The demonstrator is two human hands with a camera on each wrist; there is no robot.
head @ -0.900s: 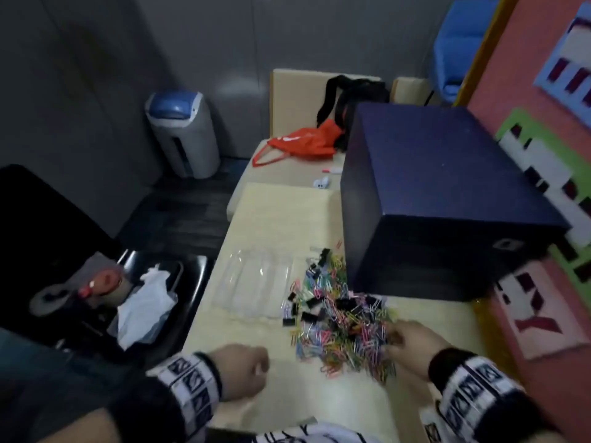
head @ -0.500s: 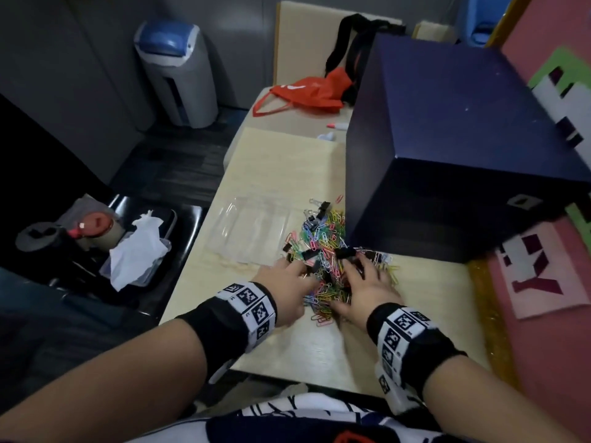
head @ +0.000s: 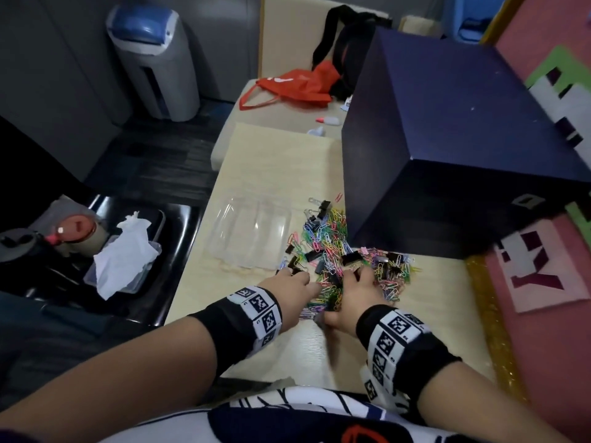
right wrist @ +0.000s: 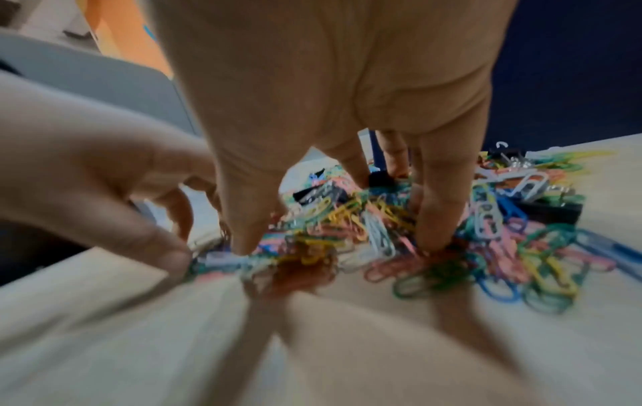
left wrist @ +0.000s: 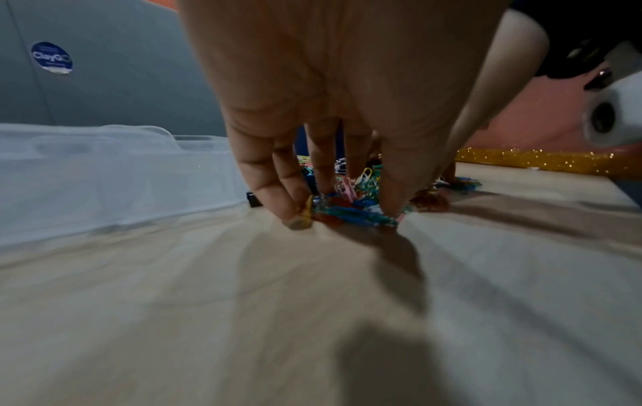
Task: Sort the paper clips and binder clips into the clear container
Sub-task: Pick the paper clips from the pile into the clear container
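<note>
A heap of coloured paper clips point(head: 332, 247) mixed with black binder clips point(head: 351, 259) lies on the pale table beside a big dark-blue box. The clear container point(head: 249, 231) sits just left of the heap, with nothing visible in it. My left hand point(head: 294, 284) is at the heap's near-left edge; in the left wrist view the left hand point(left wrist: 344, 208) has fingers and thumb curled down, pinching a small bunch of clips, with the container point(left wrist: 104, 175) beside it. My right hand point(head: 355, 282) rests on the heap's near side. In the right wrist view the right hand point(right wrist: 333, 241) has spread fingertips point(right wrist: 434, 233) pressed into the clips.
The dark-blue box point(head: 447, 139) walls off the table's right back. An orange bag point(head: 287, 87) lies on a farther table. Left of the table's edge, a black tray holds white tissue point(head: 124, 260) and a tape roll. A grey bin point(head: 153, 59) stands on the floor.
Both hands have come forward from the table's near edge onto the heap. The left hand, a loose fist before, now has its fingertips in the clips. The head view has tilted down.
</note>
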